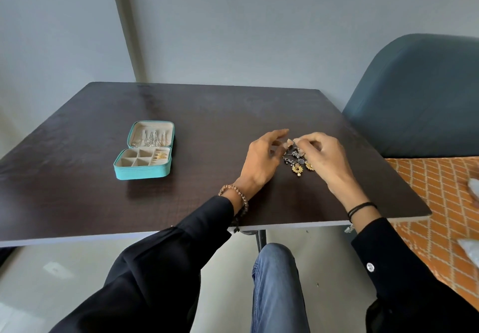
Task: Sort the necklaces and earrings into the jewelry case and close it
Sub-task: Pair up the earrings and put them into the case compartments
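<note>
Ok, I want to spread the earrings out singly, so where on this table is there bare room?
Free: the far strip of table behind the case, the patch between the case and the left hand, and the near-left corner in front of the case. Crowded: the earring pile, where the left hand and right hand meet.

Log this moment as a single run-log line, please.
jewelry case: open, necklaces in lid | earring pile: on table | right hand: pinching an earring | left hand: open beside pile
</note>
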Action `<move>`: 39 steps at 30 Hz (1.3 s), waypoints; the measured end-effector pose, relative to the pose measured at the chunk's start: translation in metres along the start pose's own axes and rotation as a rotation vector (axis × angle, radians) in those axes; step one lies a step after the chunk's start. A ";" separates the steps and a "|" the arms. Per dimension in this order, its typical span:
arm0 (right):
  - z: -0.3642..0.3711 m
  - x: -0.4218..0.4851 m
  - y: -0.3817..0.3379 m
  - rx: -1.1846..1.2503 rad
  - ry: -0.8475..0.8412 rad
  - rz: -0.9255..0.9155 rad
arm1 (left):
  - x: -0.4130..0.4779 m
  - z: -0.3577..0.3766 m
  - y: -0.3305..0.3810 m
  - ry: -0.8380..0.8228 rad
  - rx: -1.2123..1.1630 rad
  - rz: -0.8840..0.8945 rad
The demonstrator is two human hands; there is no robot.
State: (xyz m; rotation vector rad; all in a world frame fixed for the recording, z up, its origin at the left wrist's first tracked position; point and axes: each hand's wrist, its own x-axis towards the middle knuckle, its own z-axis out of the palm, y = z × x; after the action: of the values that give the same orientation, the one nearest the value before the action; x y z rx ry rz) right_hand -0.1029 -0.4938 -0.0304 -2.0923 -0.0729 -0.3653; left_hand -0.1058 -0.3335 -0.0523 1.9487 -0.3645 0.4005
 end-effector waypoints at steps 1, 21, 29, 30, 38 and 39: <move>0.003 -0.003 -0.007 0.058 -0.027 0.008 | 0.000 -0.004 0.004 -0.010 -0.027 -0.005; 0.067 -0.066 -0.085 0.528 -0.435 -0.184 | -0.080 -0.132 0.016 0.258 -0.340 -0.037; 0.089 -0.076 -0.118 0.471 -0.458 -0.265 | -0.097 -0.166 0.015 0.367 -0.319 -0.028; 0.092 -0.077 -0.123 0.434 -0.440 -0.293 | -0.099 -0.170 0.014 0.383 -0.313 -0.030; 0.123 -0.072 -0.151 0.086 -0.307 -0.649 | -0.107 -0.204 0.005 0.471 -0.143 -0.051; 0.126 -0.071 -0.153 0.070 -0.314 -0.663 | -0.107 -0.208 0.003 0.476 -0.123 -0.055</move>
State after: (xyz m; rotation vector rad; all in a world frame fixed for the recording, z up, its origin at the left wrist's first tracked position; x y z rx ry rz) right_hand -0.1717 -0.3001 0.0157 -1.9941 -0.9638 -0.4107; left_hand -0.2261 -0.1363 -0.0176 1.6753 -0.0259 0.7667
